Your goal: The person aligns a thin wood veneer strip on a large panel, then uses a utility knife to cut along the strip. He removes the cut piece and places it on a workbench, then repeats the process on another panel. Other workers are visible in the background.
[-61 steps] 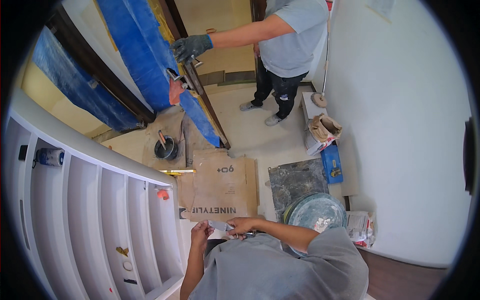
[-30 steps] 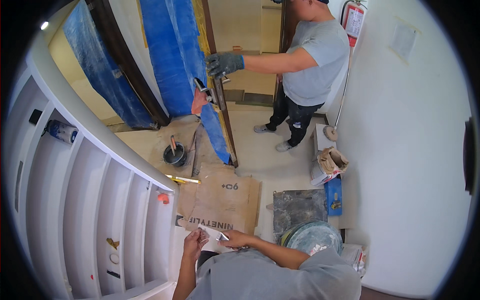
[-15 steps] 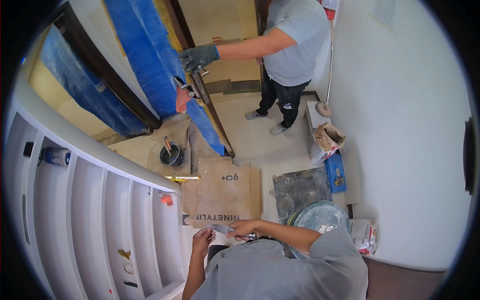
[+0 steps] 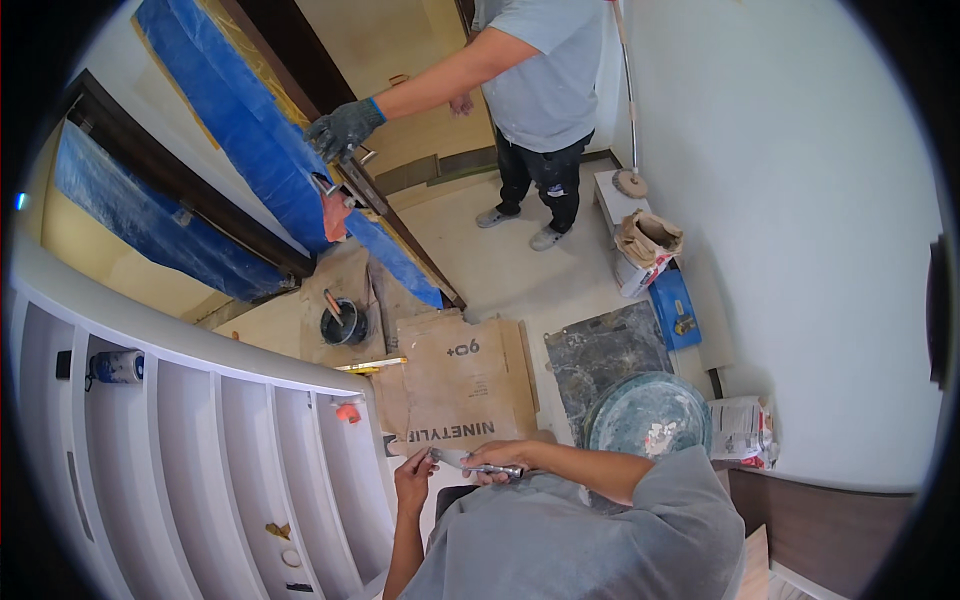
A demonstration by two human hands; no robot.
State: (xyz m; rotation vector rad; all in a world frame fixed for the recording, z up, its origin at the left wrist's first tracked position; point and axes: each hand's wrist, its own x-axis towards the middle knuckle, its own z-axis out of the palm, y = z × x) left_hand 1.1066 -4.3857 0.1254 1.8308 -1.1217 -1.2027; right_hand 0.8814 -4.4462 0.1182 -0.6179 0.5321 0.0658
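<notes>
My right hand (image 4: 487,462) is closed round a flat-bladed scraper (image 4: 449,458) with a grey blade and a shiny, dark-ended handle. The blade points left, just in front of my chest. At the blade's far end, the fingers of my left hand (image 4: 411,482) are pinched together. Whether they grip the blade itself or some small thing is too fine to make out. Below both hands lies a flattened cardboard sheet (image 4: 465,385) on the floor.
Beyond, a person in a gloved hand (image 4: 345,128) holds a door edge covered in blue film (image 4: 245,115). White shelving (image 4: 215,375) curves along my left. A large round bucket (image 4: 650,415), a blue case (image 4: 678,310) and an open paper sack (image 4: 645,255) stand to the right.
My view has shifted, so the surroundings sit differently in it. The scraper has turned slightly in my right hand, and more of its handle shows. My left hand stays at the blade's end.
</notes>
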